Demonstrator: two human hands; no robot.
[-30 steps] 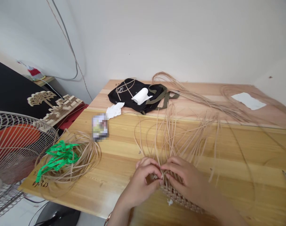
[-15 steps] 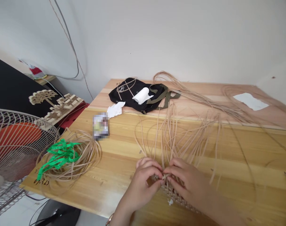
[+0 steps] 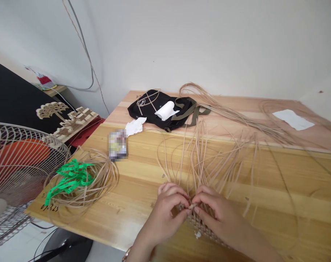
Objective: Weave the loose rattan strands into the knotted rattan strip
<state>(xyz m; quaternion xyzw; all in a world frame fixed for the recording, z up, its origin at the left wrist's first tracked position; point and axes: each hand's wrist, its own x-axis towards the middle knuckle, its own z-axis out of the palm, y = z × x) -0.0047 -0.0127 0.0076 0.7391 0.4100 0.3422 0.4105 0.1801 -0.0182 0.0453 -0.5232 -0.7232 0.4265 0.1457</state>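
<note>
A woven strip of tan strands lies near the front edge of the wooden table, with many long loose strands fanning out beyond it. My left hand pinches a strand at the upper left end of the weave, thumb and index finger pressed together. Right beside it, my right hand grips a strand at the same spot, its fingertips almost touching those of my left. The hands cover part of the weaving. A small white scrap clings near its lower side.
Coiled strands with a green tape measure lie on the left of the table, near a fan. Behind are a black bag, white papers, a blurred packet and a strand bundle.
The view has shifted slightly. Both hands stay at the same place on the weave, with the right fingertips moved a little at the pinched strand.
</note>
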